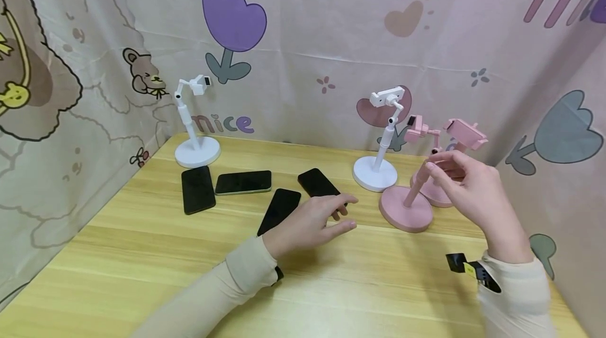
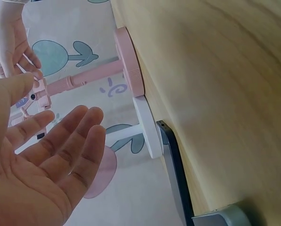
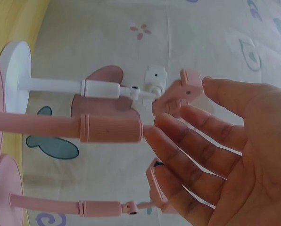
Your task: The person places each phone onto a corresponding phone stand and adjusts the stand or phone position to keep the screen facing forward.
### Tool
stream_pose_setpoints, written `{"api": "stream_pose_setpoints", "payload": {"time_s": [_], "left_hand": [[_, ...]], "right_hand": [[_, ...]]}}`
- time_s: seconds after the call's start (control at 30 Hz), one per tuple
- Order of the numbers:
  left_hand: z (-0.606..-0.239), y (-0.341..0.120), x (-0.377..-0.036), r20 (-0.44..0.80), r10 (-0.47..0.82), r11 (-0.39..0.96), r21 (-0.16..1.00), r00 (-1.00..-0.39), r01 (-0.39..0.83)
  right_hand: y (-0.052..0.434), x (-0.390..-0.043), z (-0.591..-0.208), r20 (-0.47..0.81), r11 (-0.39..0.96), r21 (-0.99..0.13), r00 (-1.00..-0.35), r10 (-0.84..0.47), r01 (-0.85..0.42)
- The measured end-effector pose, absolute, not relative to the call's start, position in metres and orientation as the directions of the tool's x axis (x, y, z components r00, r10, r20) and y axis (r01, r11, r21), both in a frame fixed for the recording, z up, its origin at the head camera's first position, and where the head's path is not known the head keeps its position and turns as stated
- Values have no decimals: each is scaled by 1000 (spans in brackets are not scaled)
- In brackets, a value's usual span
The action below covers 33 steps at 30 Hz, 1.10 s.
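My right hand [image 1: 473, 185] is beside the upper post of the front pink phone stand [image 1: 405, 210], its fingers loosely bent. In the right wrist view the fingers [image 3: 197, 155] spread near the stand's ribbed collar [image 3: 111, 128] and pink clamp, not wrapped round them; whether a fingertip touches is unclear. A second pink stand [image 1: 437, 195] is just behind, partly hidden by the hand. My left hand [image 1: 307, 222] hovers over the table with fingers apart and nothing in them. Below and beyond it lie a black phone [image 1: 280, 207] and another black phone [image 1: 318, 182], both partly covered.
Behind the phones, a white phone stand [image 1: 375, 174] rises left of the pink ones. Another white stand [image 1: 197, 152] is at the back left. Two more phones, one upright-lying [image 1: 198, 190] and one sideways [image 1: 243, 182], lie before it. A printed curtain [image 1: 303, 22] hangs behind the wooden table [image 1: 189, 275].
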<state>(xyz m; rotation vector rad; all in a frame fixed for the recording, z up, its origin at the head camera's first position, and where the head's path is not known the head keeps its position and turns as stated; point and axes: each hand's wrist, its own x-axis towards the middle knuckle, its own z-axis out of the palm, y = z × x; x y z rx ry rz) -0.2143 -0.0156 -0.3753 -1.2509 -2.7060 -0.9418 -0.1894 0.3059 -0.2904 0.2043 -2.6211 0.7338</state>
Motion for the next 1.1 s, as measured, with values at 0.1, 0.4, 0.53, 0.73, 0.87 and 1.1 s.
{"api": "stream_pose_setpoints", "payload": {"time_s": [0.1,0.4,0.53,0.73,0.87,1.1], "left_hand": [[-376,-15,-214,249,694,501,507,-676,701],[-380,-12,-212,209,711,503,517,-672,692],[-382,-11,-210,194,716,507,517,-671,690],[-383,-9,-209,189,732,496,511,-654,702],[-383,-8,-208,186,739,490,512,-648,705],[-383,-5,-203,195,765,451,519,-614,726]], "right_hand": [[312,-189,-290,421,857,-459,-907,-22,-234],[330,-196,-294,363,878,-449,-932,12,-163],[338,-201,-299,323,885,-446,-946,24,-130],[356,-209,-307,274,885,-462,-959,77,-61],[364,-215,-312,257,876,-482,-958,130,-10],[370,-228,-320,235,849,-524,-947,217,64]]}}
